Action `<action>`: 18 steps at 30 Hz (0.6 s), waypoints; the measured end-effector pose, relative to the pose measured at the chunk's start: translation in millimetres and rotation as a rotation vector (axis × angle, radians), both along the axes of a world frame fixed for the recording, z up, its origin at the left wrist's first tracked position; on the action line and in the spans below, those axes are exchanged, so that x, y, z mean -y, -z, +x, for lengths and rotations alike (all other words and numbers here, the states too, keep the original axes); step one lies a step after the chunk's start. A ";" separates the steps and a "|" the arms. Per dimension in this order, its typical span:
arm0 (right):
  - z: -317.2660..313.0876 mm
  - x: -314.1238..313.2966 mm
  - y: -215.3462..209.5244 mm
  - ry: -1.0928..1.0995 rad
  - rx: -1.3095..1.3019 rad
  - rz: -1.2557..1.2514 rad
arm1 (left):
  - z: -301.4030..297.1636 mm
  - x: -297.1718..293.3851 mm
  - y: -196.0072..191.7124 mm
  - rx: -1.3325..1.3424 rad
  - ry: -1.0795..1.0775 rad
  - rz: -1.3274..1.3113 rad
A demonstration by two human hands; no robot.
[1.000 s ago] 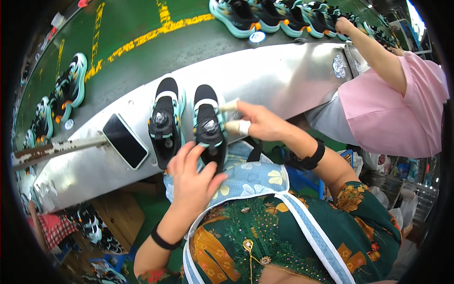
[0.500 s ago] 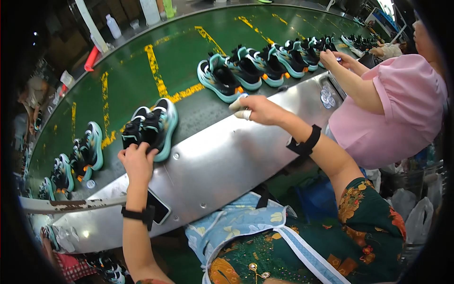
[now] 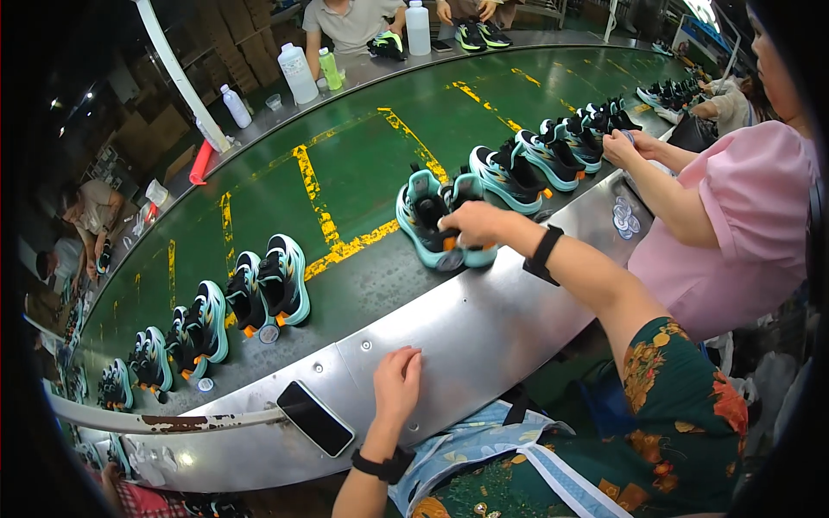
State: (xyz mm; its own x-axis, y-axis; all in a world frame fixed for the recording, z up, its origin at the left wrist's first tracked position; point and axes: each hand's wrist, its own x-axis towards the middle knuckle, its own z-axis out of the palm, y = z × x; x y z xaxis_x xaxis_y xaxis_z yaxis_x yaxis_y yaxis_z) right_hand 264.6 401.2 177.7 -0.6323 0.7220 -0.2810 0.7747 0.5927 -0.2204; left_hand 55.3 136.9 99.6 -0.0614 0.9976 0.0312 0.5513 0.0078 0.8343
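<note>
My right hand (image 3: 471, 225) is closed on the heel collars of a pair of black sneakers (image 3: 421, 212) with pale turquoise soles. They stand on the green conveyor belt (image 3: 363, 186), heels toward me. A small greyish disc (image 3: 449, 260) shows at the heel of the left shoe. My left hand (image 3: 398, 381) is over the metal ledge (image 3: 466, 332), fingers curled together, with nothing visible in it. Left of it, another pair of the same sneakers (image 3: 283, 281) stands on the belt, a round clear disc (image 3: 269, 333) beside its heels.
A phone (image 3: 316, 418) lies on the ledge by a curved rail (image 3: 199, 422). More sneakers (image 3: 511, 175) line the belt on both sides. At right a person in pink (image 3: 717, 207) works near a pile of round discs (image 3: 624, 217). Bottles (image 3: 298, 73) and other people are across the belt.
My left hand has let go of the left-hand pair and drawn back right to the ledge. My right hand has taken hold of a pair on the right. The view has shifted.
</note>
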 end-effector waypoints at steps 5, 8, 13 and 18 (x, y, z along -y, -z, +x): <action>-17.2 129.8 -9.7 -0.251 -0.100 -0.194 | 7.3 44.5 -6.4 0.243 -0.367 -0.124; -1.5 196.9 30.8 -0.296 -0.262 -0.287 | 20.1 46.0 26.7 0.108 -0.277 0.039; 21.5 231.1 85.2 -0.143 -0.279 -0.088 | -33.4 67.6 92.4 0.102 -0.403 -0.025; 24.4 247.9 75.0 -0.190 -0.226 0.006 | -72.3 114.7 91.0 0.376 -0.197 -0.353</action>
